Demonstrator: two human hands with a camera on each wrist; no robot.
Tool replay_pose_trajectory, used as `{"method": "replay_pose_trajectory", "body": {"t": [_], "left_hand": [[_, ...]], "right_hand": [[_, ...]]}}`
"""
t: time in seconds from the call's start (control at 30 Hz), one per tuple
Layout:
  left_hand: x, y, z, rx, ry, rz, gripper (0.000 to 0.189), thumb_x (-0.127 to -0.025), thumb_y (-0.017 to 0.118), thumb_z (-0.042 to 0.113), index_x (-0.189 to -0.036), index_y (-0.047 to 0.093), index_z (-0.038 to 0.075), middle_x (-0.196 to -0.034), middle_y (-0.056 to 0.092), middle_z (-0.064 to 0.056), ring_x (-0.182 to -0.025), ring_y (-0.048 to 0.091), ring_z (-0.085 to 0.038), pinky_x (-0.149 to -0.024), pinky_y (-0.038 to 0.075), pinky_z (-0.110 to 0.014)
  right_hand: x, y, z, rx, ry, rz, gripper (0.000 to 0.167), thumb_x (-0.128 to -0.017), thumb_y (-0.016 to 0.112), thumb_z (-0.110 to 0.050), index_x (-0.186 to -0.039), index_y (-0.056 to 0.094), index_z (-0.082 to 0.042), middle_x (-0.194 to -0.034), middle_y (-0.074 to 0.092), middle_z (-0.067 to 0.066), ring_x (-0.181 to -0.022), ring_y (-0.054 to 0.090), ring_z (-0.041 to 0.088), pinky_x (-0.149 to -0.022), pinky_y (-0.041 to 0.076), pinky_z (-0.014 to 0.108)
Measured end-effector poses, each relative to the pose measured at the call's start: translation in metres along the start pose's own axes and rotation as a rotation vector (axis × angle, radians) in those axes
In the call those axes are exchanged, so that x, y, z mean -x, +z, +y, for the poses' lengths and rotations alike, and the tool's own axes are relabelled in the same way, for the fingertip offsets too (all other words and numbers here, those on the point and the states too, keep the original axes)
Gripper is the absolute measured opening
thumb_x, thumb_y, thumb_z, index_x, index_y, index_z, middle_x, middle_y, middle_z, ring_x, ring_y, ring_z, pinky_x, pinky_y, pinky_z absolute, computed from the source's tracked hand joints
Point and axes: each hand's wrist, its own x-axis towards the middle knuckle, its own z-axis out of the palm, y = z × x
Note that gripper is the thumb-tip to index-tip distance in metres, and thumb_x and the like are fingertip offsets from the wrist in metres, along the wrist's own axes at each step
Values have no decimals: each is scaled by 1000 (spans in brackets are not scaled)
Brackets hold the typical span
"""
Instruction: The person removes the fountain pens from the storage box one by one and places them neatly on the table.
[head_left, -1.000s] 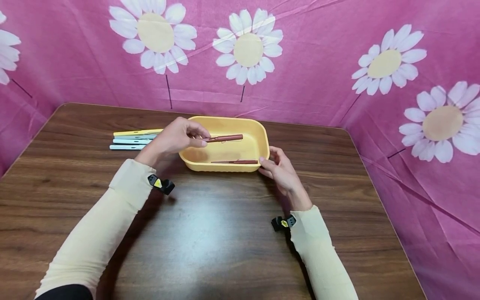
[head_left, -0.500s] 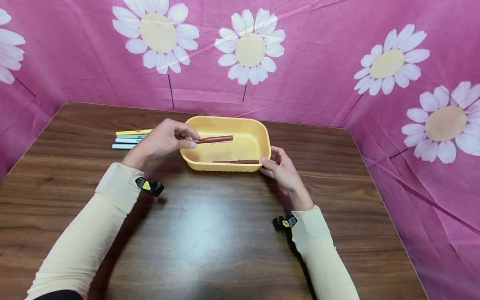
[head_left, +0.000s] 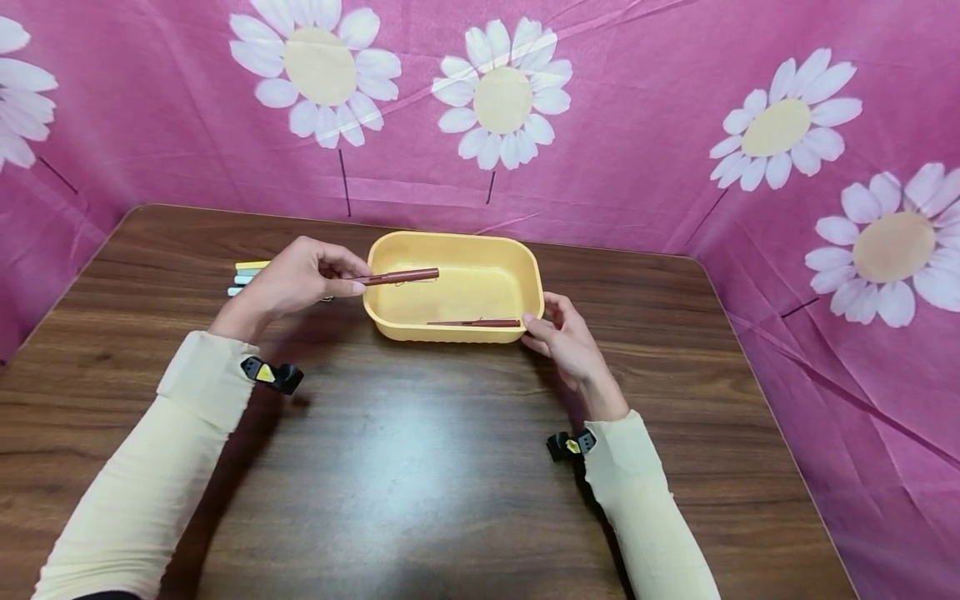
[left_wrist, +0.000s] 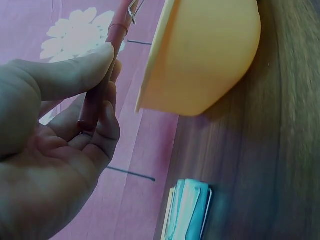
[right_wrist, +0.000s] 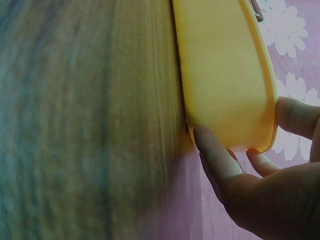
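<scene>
My left hand (head_left: 292,279) pinches a reddish-brown pen (head_left: 408,276) between thumb and fingers. The capped, clipped end points right, over the left side of a yellow plastic tub (head_left: 450,335). In the left wrist view the thumb presses along the pen's barrel (left_wrist: 95,107), and the tub's outer wall (left_wrist: 210,55) stands beyond it. A second reddish-brown pen (head_left: 495,322) lies inside the tub along the front wall. My right hand (head_left: 573,350) grips the tub's front right corner. Its thumb sits on the rim while the fingers touch the outer wall, as the right wrist view shows.
Behind my left hand lie several pens side by side, a yellow pen (head_left: 251,265) farthest back and light-blue pens (head_left: 238,292) nearer, partly hidden. The brown wooden table (head_left: 420,467) ends at a pink flowered cloth (head_left: 615,167) at the back and right.
My left hand has moved left with its pen, from above the tub's inside to its left rim. It now covers more of the pens behind. The right hand keeps its grip on the corner.
</scene>
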Motion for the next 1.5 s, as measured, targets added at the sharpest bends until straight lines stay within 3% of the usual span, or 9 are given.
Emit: {"method": "replay_pose_trajectory", "body": {"t": [0.3,0.53,0.8,1.0,1.23,1.5], "left_hand": [[9,-10,-13,-37,-14,23,17,-89,80,12,-105,78,6,-82,67,-4,-76,54,-17,-64,42,-26],[17,-20,-23,-54,-15,48,20,-88,80,9,-107,78,4,-88,69,-3,-76,55,-14,-65,44,-24],[26,-28,-28,-111,-87,54,19,-90,79,15,-107,78,8,-96,74,-1,-83,55,-13,-70,43,-24],[30,-29,-30,-104,-121,34,20,-92,78,17,-110,79,8,-102,75,-3,-94,57,-11,-78,42,-23],[37,-31,-35,-123,-81,38,21,-93,77,19,-111,78,9,-109,73,-8,-95,54,-12,-78,41,-21],[48,-39,-46,-177,-90,88,19,-93,77,19,-110,79,11,-112,71,-11,-92,53,-12,-76,39,-21]], "right_hand": [[-1,-1,2,6,0,-1,53,-103,55,-2,-149,30,3,-139,39,20,-118,54,24,-104,47,42],[0,1,0,-7,0,0,53,-102,55,0,-149,30,3,-138,39,19,-116,54,23,-104,47,44],[0,1,-2,6,-3,-2,53,-103,55,-1,-150,30,3,-138,40,19,-115,55,24,-103,48,42],[0,0,-1,7,-2,1,53,-103,54,0,-150,30,3,-139,40,19,-111,56,19,-103,48,41],[1,0,-1,5,-1,-3,53,-103,54,0,-150,30,3,-140,39,19,-113,56,20,-104,47,42],[1,1,-2,-4,5,-7,53,-103,54,0,-150,29,2,-142,38,21,-119,54,26,-104,47,43]]}}
